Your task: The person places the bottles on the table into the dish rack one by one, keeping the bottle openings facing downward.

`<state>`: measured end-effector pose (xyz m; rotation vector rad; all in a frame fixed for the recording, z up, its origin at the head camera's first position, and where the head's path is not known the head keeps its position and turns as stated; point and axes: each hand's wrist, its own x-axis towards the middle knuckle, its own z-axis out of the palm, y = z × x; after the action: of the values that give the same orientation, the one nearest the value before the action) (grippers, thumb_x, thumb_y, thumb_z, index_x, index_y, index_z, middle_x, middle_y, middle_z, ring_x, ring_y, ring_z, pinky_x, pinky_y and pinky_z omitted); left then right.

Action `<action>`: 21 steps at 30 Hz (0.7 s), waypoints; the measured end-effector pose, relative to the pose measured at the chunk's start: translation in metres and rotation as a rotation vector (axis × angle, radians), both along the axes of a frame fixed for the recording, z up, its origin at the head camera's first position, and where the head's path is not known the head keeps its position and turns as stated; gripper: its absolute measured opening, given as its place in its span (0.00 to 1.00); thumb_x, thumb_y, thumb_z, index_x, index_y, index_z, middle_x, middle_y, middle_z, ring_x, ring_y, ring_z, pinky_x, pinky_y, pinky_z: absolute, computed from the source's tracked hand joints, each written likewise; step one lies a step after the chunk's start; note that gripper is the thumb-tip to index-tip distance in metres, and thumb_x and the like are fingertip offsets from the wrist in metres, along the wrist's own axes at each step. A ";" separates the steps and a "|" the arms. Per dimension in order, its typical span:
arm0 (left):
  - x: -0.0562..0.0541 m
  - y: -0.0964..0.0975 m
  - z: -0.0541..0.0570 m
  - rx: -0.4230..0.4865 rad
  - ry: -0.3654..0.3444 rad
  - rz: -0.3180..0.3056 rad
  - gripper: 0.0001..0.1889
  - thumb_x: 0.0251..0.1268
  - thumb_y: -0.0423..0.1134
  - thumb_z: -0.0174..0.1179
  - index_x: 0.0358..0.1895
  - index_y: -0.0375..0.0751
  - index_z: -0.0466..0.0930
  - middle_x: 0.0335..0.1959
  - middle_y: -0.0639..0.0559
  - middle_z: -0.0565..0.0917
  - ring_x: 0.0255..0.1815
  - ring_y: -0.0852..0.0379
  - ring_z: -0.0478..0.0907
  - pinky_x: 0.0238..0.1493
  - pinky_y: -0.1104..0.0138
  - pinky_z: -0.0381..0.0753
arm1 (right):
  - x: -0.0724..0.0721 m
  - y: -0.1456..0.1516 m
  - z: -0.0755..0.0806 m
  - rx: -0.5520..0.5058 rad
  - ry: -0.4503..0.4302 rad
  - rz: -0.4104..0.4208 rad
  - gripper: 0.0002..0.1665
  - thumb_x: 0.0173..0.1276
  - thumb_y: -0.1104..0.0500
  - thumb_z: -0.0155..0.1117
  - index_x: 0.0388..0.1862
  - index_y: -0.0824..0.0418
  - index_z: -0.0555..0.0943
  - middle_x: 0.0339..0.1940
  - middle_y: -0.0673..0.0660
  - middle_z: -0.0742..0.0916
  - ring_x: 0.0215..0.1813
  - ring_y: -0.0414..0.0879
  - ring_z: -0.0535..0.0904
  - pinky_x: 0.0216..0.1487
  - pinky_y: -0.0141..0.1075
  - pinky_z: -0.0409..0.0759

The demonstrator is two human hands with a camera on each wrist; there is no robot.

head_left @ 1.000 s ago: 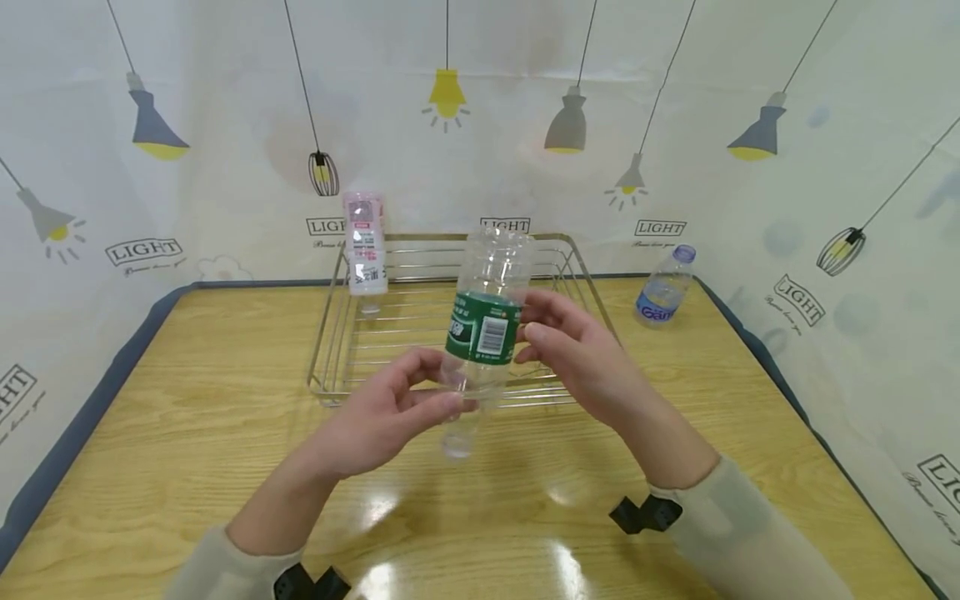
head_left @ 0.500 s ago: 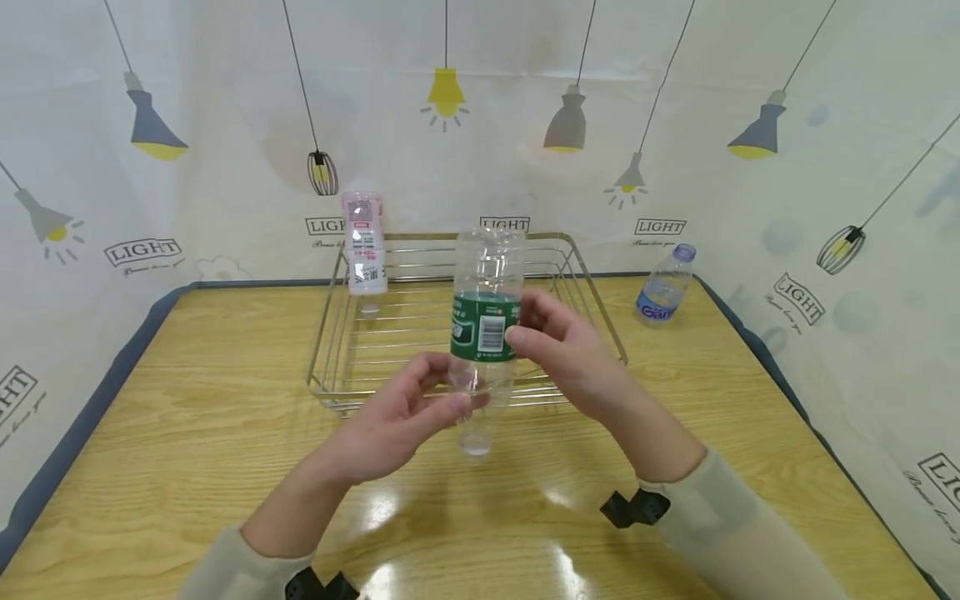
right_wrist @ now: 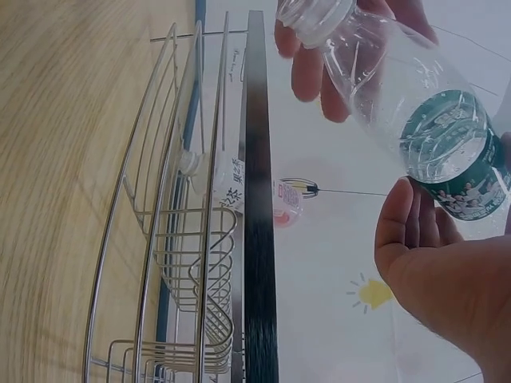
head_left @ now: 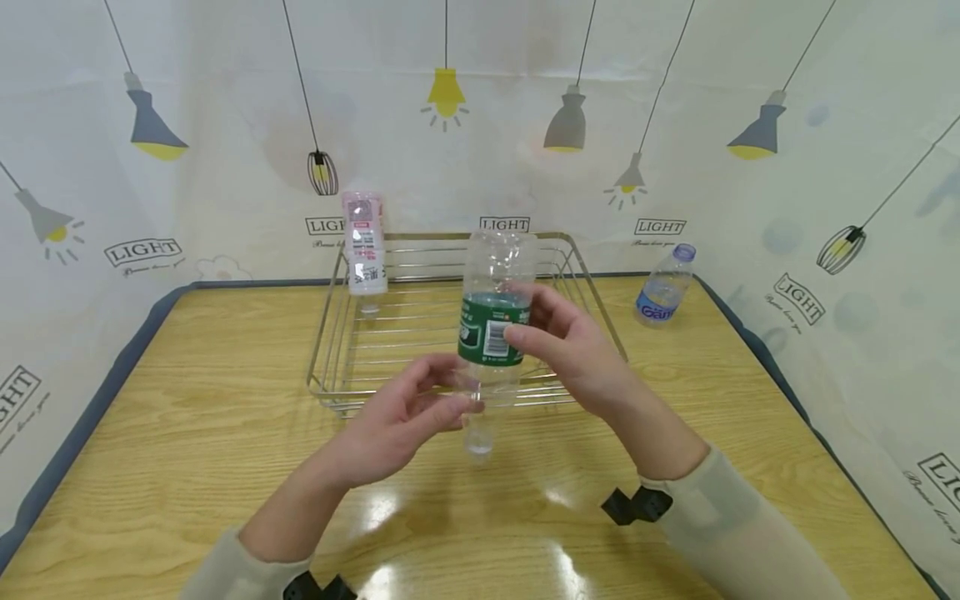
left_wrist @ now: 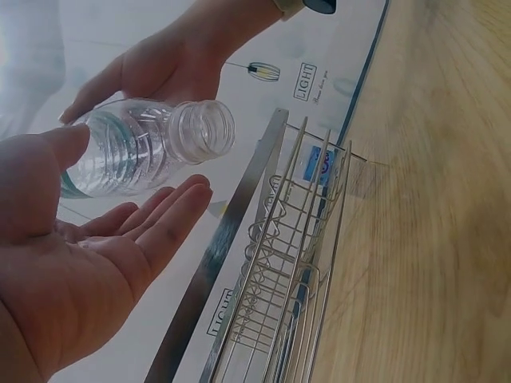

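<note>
A clear plastic bottle [head_left: 495,329] with a green label is upside down in front of me, its uncapped mouth [left_wrist: 211,130] pointing downward. My right hand [head_left: 570,350] grips it at the label, the thumb across the barcode and the fingers behind. Beside the lower, tapering part is my left hand [head_left: 405,417]; its fingers [left_wrist: 172,219] are extended and its thumb overlaps the bottle in the left wrist view. Whether the left hand touches the plastic cannot be told. Behind the bottle stands a metal wire basket [head_left: 330,333], partly hidden by bottle and hands.
A pink-and-white bottle [head_left: 365,246] stands upside down inside the basket's back left corner. To the right of the basket, a small bottle [head_left: 663,287] with a purple cap rests upright on the wooden table [head_left: 187,433]. A lamp-printed curtain [head_left: 247,75] encloses the table's back and sides.
The bottle has straightened from a slight tilt and shifted a little right. My right thumb has moved onto the label. The left hand has moved slightly right. Basket and other bottles are unchanged.
</note>
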<state>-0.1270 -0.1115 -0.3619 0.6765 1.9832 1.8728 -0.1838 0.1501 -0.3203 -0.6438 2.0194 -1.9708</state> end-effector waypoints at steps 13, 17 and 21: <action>0.003 -0.038 0.004 -0.119 0.123 0.157 0.23 0.89 0.40 0.56 0.79 0.43 0.69 0.63 0.37 0.81 0.55 0.49 0.90 0.54 0.59 0.91 | -0.002 0.010 0.007 -0.031 0.034 -0.001 0.30 0.81 0.63 0.57 0.80 0.60 0.69 0.64 0.56 0.82 0.65 0.48 0.80 0.66 0.35 0.85; 0.004 -0.058 0.004 -0.215 0.215 0.283 0.23 0.87 0.39 0.59 0.78 0.47 0.73 0.54 0.41 0.83 0.40 0.53 0.89 0.44 0.62 0.90 | -0.003 0.014 0.010 -0.029 0.039 -0.008 0.29 0.83 0.63 0.57 0.80 0.59 0.70 0.65 0.55 0.82 0.65 0.48 0.80 0.67 0.35 0.84; 0.005 -0.080 0.001 -0.299 0.274 0.386 0.23 0.86 0.38 0.61 0.78 0.50 0.76 0.46 0.44 0.82 0.32 0.55 0.83 0.34 0.65 0.84 | -0.004 0.018 0.012 -0.013 0.019 -0.017 0.29 0.84 0.62 0.56 0.80 0.57 0.69 0.66 0.55 0.81 0.66 0.49 0.79 0.68 0.34 0.83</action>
<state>-0.1218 -0.1915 -0.3604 0.5121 2.6625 1.6880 -0.1877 0.1682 -0.3084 -0.6529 2.0319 -1.9960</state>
